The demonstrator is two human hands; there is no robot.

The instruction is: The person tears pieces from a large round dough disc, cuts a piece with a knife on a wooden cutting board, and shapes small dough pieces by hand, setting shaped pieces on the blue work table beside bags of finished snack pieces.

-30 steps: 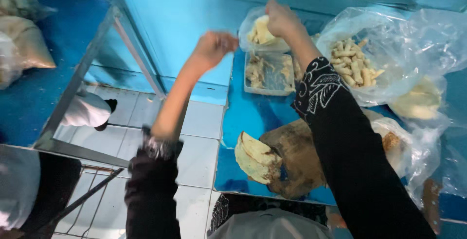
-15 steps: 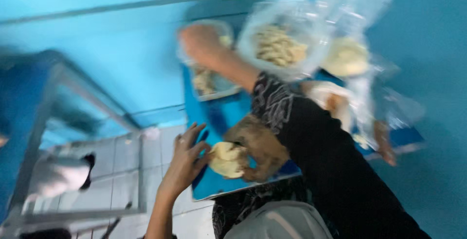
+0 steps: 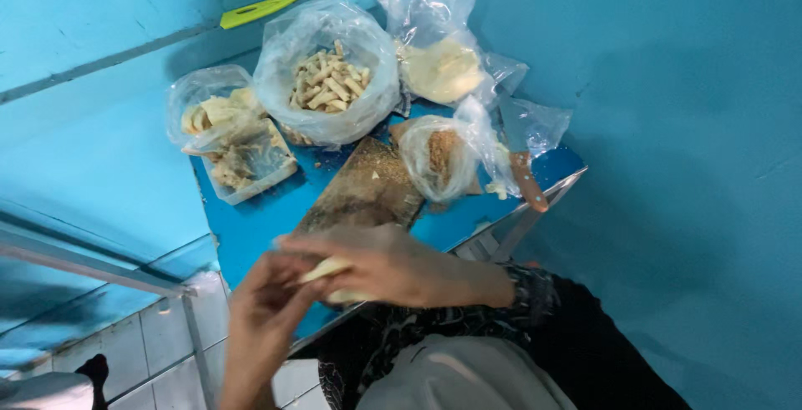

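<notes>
Pale dough piece [image 3: 327,270] pinched between left hand [image 3: 266,320] and right hand [image 3: 380,264], both grips clenched on it.

clear plastic food bags [image 3: 327,72], blue table [image 3: 251,226]

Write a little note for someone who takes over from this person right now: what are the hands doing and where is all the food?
Left hand: curled under a pale folded wrapper, gripping it.
Right hand: laid over the same wrapper from above, fingers closed on it.
Both hands are at the near edge of the blue table, in front of the wooden board.
Behind the board: a bag of short pale sticks, a clear tub of wrappers to its left, a bag of brown crumbs, a bag of pale dough, and a knife on the right.
Done: one wrapper is in hand, partly folded.
Left: cannot tell how many; the bag and tub are not empty.
</notes>
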